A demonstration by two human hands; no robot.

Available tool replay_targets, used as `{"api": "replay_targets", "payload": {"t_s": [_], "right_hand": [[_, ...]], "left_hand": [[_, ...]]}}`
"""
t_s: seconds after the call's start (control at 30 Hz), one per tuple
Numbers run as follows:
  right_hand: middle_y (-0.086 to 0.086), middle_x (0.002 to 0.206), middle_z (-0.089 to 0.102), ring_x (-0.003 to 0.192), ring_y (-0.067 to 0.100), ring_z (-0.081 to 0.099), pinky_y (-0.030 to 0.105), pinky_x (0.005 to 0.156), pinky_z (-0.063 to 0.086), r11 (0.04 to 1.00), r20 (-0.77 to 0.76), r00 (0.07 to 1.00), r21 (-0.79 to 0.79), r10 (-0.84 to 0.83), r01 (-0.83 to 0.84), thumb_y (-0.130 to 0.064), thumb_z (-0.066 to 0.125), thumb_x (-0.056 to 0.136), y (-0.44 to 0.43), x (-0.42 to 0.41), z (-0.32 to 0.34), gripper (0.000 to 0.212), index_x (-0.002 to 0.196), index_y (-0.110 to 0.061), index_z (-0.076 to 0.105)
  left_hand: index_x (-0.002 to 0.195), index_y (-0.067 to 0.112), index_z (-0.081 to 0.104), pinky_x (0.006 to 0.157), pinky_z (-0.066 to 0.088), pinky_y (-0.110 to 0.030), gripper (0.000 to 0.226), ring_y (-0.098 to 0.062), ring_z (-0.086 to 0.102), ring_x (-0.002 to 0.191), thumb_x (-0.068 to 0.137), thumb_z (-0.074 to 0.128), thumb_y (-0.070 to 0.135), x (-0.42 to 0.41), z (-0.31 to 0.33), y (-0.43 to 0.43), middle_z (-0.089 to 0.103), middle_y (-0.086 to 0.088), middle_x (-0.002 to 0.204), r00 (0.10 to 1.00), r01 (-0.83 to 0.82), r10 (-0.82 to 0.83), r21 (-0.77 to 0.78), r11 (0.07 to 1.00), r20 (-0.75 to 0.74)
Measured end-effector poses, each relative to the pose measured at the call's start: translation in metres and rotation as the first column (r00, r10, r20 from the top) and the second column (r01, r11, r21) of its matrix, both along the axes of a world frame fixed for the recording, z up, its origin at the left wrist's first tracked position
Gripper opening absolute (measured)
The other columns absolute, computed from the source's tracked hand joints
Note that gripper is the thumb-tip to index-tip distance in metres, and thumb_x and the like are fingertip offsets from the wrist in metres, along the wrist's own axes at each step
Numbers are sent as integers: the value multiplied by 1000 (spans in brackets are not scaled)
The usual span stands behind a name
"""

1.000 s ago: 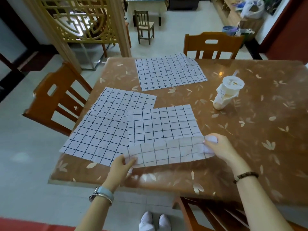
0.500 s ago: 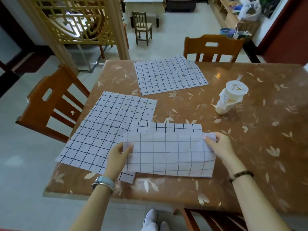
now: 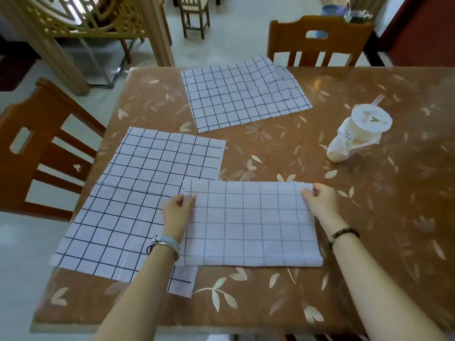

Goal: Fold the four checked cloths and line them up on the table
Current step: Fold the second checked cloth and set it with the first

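arms reach forward, left hand [image 3: 178,209] and right hand [image 3: 320,201] pinching the folded cloth [image 3: 251,225].

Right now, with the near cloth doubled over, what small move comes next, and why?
Probably fold the folded cloth sideways in half. The left hand and right hand pinch its far corners, its edges look matched, and it lies flat but wide.

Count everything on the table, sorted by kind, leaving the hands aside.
Flat checked cloths: 3
Folded checked cloth: 1
Lidded cup: 1
Total: 5
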State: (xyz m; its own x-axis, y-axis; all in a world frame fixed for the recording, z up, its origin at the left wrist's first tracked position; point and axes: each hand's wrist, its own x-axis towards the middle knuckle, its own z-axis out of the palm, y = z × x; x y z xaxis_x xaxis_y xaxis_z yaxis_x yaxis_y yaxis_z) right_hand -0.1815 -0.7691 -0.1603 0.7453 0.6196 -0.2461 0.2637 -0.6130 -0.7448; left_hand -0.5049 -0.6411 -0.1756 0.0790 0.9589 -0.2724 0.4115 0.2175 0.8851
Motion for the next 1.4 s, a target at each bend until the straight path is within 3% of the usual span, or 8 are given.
{"api": "replay_targets", "payload": {"t_s": [0.17,0.37,0.57,0.73,0.97,1.23,1.33,1.4], "right_hand": [[11,72,61,71,20,54,29,62,37,999,91,996,-37,-14,17,-16,67,85,11,5,-17,17,78,-1,65],[2,78,63,77,18,57,24,70,37,999,161,987,-23,-27,31,-15,69,85,19,8,-22,12,87,-3,71],[4,80,64,77,18,56,24,70,37,997,200,980,-69,-12,27,-18,73,84,25,11,-26,18,92,-2,72],[1,78,62,75,18,56,25,68,40,996,221,975,-85,-10,30,-19,73,84,27,10,-26,16,90,-4,72],[5,82,68,77,20,60,27,67,44,996,215,976,-74,-33,50,-21,73,84,26,7,-28,18,92,-5,72],[1,86,64,83,23,62,35,68,51,997,225,974,-60,-24,38,-22,72,84,25,3,-26,16,95,-15,62],[3,104,60,97,23,55,42,84,50,1000,342,940,-19,7,0,-20,69,85,24,-4,-22,28,110,-17,56],[5,114,57,106,24,51,40,91,46,997,438,897,9,62,-74,-17,64,87,19,-17,-14,29,115,-17,56]], "left_hand": [[54,20,49,55,29,-26,41,-13,35,52,90,67,24,7,-13,10,39,11,49,992,-72,71,-9,997,-107],[80,19,71,73,53,-30,16,-15,65,75,85,73,34,10,-25,19,70,4,76,963,-175,167,-20,984,-211],[86,15,69,59,38,-17,17,-14,61,75,88,69,32,15,-23,16,68,2,80,933,-216,220,47,975,-284],[87,12,66,59,35,-15,14,-14,59,75,88,70,26,14,-20,12,65,3,79,920,-265,269,53,963,-284],[87,15,65,61,39,-20,12,-15,60,77,88,69,26,13,-20,10,64,5,79,920,-287,288,44,957,-266],[96,19,60,72,54,-39,16,-22,63,85,88,65,32,13,-17,16,64,6,88,910,-221,212,14,975,-356],[108,15,58,71,47,-39,24,-25,55,99,87,66,23,18,-13,12,56,-3,107,863,-184,252,191,964,-439],[108,10,61,82,43,-34,21,-28,52,103,87,64,11,24,-8,1,57,-9,108,884,-28,204,387,922,-421]]}}
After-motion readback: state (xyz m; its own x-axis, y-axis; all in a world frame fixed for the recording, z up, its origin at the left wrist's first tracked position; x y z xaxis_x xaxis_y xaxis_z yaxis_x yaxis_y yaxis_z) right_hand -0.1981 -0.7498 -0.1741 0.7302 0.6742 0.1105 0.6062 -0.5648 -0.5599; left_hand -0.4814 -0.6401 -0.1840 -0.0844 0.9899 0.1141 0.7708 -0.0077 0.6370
